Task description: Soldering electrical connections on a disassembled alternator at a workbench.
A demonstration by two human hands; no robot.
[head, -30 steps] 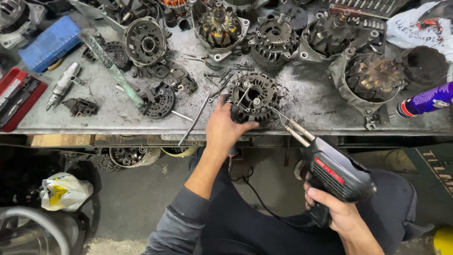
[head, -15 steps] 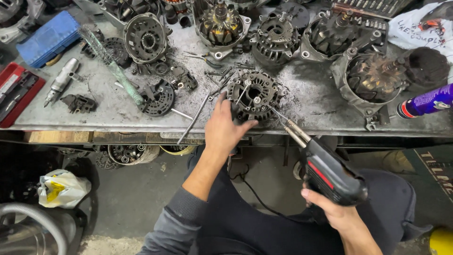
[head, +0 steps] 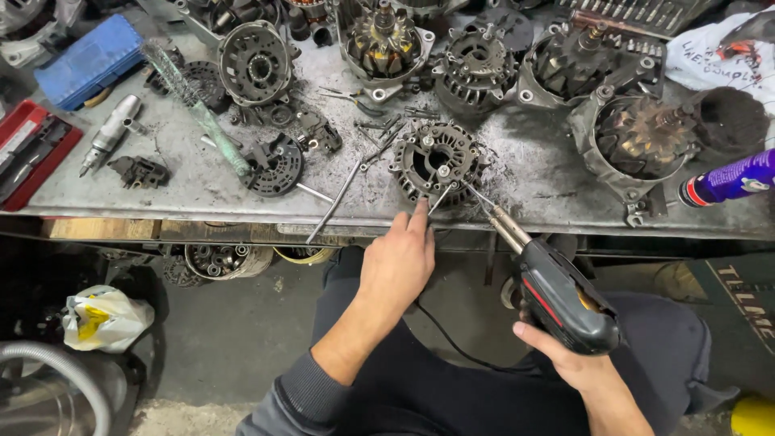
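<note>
A round, dark alternator part (head: pixel 436 161) lies near the front edge of the metal workbench (head: pixel 202 190). My left hand (head: pixel 400 258) is just below it. Its fingertips pinch a thin metal wire (head: pixel 436 200) that points up at the part. My right hand (head: pixel 565 359) grips a black soldering gun (head: pixel 561 299) with a red stripe, held below the bench edge. The gun's long metal tip (head: pixel 484 206) slants up to the left and reaches the part beside the wire. A dark cord (head: pixel 452 343) runs across my lap.
Several alternator housings and rotors (head: pixel 638 133) crowd the back of the bench. A long steel rod (head: pixel 335 202), a blue case (head: pixel 81 60), a red tool tray (head: pixel 28 149), an air tool (head: pixel 109 133) and a purple spray can (head: pixel 731 182) lie around. A plastic bag (head: pixel 101 319) sits on the floor.
My left hand has drawn back from the part toward the bench edge. The soldering gun's tip has moved up and left onto the part.
</note>
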